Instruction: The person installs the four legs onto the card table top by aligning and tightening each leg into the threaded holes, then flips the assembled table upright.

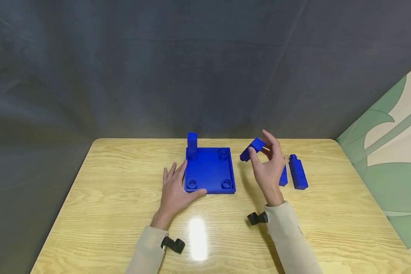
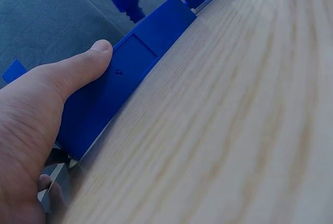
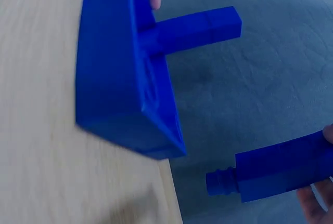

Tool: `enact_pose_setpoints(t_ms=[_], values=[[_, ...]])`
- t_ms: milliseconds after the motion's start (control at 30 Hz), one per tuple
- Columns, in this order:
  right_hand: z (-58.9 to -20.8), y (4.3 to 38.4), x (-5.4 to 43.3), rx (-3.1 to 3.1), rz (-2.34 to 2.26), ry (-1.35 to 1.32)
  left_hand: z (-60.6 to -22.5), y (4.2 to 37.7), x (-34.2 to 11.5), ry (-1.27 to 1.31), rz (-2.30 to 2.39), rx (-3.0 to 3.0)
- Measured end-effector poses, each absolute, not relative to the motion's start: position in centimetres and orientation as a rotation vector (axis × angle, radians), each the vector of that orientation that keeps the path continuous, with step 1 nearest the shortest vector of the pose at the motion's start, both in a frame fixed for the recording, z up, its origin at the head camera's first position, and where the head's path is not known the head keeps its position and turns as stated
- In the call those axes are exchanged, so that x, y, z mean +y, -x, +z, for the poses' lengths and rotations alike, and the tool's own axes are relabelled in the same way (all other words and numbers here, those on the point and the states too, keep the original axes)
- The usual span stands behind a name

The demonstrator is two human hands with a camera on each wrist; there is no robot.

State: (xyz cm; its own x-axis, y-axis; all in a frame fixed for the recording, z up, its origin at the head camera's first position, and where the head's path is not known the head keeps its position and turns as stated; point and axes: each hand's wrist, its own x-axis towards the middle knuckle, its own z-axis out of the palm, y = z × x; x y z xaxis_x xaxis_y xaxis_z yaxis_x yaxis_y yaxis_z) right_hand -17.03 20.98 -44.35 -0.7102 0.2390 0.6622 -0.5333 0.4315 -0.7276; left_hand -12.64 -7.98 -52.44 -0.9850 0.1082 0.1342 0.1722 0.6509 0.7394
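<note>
A square blue base with a raised rim lies on the table, round sockets showing at three corners. One blue leg stands upright at its far left corner. My left hand rests against the base's near left corner, fingers spread along the left side. Its straight thumb lies on the front wall. Right of the base, my right hand pinches another blue leg between thumb and fingers, held tilted above the table. That leg's ridged round end points down toward the base side.
Two more blue legs lie on the wooden table to the right: one in full view, the other partly behind my right hand. A dark curtain hangs along the table's far edge. A green-and-cream patterned surface borders the right side.
</note>
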Motion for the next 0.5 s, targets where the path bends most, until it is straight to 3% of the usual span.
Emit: enact_pose_setpoints(t_ms=[500], values=[[-42.0,19.1,17.6,-1.916,1.455,-0.378,-52.3,12.3,-8.3,0.221,-1.256,-2.78]])
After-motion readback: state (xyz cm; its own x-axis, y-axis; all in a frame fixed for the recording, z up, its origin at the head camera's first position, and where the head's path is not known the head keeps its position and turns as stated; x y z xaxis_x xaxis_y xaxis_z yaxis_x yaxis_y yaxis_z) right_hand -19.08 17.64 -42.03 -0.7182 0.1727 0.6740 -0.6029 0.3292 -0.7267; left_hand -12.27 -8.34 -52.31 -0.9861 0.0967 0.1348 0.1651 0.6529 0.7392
